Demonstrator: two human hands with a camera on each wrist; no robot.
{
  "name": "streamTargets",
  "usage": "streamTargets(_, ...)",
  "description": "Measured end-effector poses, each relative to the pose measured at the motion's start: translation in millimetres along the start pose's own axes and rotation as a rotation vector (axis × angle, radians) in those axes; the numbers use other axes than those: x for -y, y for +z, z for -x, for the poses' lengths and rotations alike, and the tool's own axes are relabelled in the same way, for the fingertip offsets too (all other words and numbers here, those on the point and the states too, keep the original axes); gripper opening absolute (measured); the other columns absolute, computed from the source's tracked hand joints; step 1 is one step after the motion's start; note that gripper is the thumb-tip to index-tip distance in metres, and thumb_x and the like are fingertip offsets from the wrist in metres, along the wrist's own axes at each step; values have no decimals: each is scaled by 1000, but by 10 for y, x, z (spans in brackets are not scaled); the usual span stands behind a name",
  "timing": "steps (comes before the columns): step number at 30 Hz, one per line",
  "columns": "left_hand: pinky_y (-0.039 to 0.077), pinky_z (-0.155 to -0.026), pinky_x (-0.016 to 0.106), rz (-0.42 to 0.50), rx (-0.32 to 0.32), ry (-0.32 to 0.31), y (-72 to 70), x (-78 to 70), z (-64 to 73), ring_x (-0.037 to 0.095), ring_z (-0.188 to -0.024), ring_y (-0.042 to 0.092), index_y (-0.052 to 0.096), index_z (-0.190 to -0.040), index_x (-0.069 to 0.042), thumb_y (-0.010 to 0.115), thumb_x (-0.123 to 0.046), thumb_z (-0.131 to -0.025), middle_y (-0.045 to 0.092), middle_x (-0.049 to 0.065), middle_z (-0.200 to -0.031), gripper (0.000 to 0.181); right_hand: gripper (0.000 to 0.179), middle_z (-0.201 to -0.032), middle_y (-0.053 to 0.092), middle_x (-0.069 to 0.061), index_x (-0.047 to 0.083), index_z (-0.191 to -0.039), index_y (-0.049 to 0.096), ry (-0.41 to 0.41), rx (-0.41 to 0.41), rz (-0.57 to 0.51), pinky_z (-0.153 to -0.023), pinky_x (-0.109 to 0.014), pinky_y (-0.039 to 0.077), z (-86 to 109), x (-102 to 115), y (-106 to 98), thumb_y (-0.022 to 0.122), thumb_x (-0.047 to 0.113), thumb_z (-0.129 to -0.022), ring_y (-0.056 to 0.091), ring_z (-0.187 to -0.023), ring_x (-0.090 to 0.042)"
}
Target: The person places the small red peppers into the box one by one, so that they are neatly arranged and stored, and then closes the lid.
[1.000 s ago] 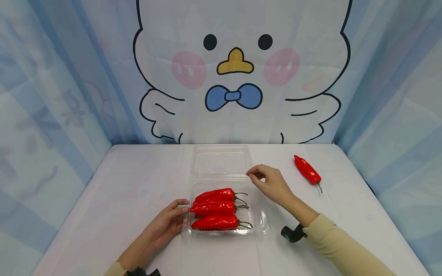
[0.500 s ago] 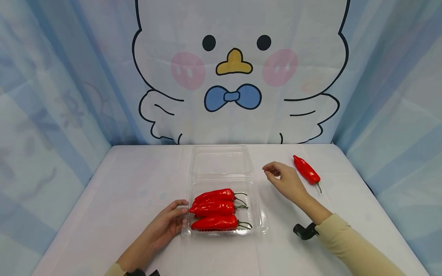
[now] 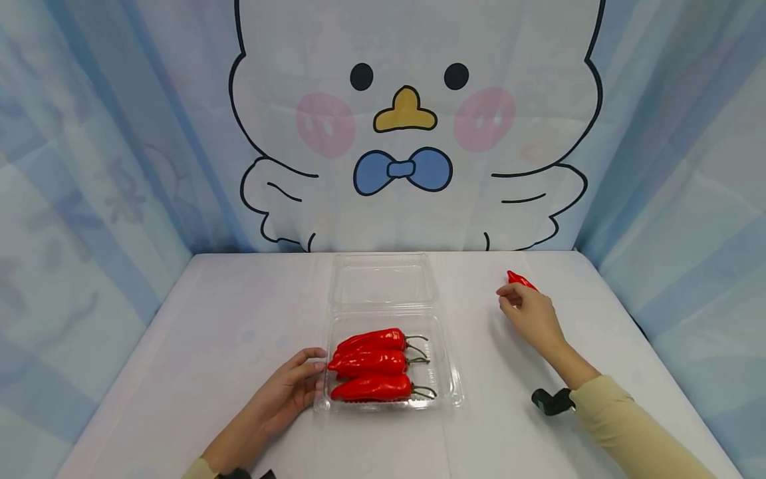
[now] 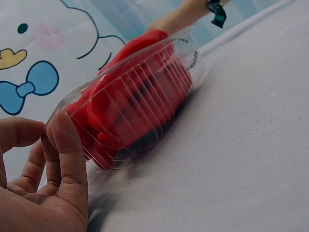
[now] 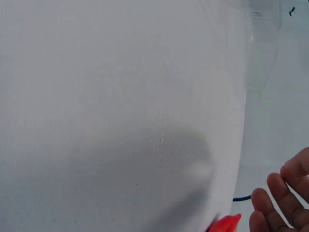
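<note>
A clear plastic clamshell box [image 3: 450, 362] lies with its lid [image 3: 383, 285] folded back on the table. Several glossy red peppers [image 3: 372, 362] with green stems lie side by side in its base. My left hand [image 3: 286, 392] pinches the box's left rim between thumb and fingers, as the left wrist view shows at the rim [image 4: 57, 112]. Over a lone red pepper [image 3: 519, 278] at the back right hovers my right hand [image 3: 531, 318], fingers loosely bent and nothing between them. It hides most of that pepper; the tip [image 5: 227, 224] shows in the right wrist view.
The table [image 3: 179, 372] has a white cloth. Behind it hangs a curtain [image 3: 407, 219] printed with a cartoon bird, and blue curtains [image 3: 688, 199] flank both sides. A dark wrist camera [image 3: 552, 402] juts from the right wrist.
My right hand has moved right, away from the box's right side, to over the lone pepper. My left hand stays at the box's rim, and the peppers inside have not moved.
</note>
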State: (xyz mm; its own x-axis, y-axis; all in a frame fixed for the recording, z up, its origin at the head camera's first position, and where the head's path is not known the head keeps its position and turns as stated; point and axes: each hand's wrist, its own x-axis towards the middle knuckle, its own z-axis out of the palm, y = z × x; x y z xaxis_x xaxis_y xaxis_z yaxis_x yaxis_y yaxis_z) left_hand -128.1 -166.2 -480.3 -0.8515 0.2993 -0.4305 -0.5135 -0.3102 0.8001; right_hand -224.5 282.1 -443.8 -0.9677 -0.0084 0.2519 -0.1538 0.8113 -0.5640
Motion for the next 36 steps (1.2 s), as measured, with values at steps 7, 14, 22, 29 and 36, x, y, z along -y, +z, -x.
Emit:
streamTargets(7, 57, -74, 18, -8, -11, -1, 0, 2, -7, 8, -80, 61, 47, -126, -12, 59, -17, -104, 67, -4, -100, 26, 25, -110, 71, -23, 0, -119, 67, 98, -35, 22, -88, -51, 56, -22, -208, -106, 62, 13, -98, 66, -100, -37)
streamTargets(14, 57, -73, 17, -2, 15, 2, -10, 4, 9, 7, -78, 61, 53, -120, -12, 57, -16, -105, 67, -5, -97, 16, 33, -127, 60, -32, -4, -125, 64, 192, -40, 66, -96, -63, 51, -38, -387, -134, 64, 16, -98, 54, -115, -48)
streamTargets(22, 56, -74, 17, -12, 13, 1, -9, 0, 7, 7, -79, 60, 54, -119, -12, 56, -16, -105, 66, -5, -97, 15, 40, -134, 52, -33, -5, -132, 59, 299, -29, 25, -93, -57, 54, -49, -577, -219, 58, 19, -100, 50, -116, -47)
streamTargets(29, 56, -72, 16, -11, 21, 2, -10, -3, 7, 7, -77, 60, 53, -117, -13, 57, -16, -104, 65, -5, -96, 14, 45, -140, 52, -34, -6, -139, 52, 387, 52, -33, -100, -57, 54, -59, -671, -251, 57, 20, -103, 54, -120, -48)
streamTargets(36, 56, -72, 16, -8, 33, 6, -8, 4, 5, 7, -78, 60, 53, -117, -13, 57, -15, -104, 65, -4, -96, 13, 52, -142, 50, -36, -7, -143, 47, 456, 115, -82, -102, -56, 54, -54, -684, -284, 56, 23, -103, 53, -124, -48)
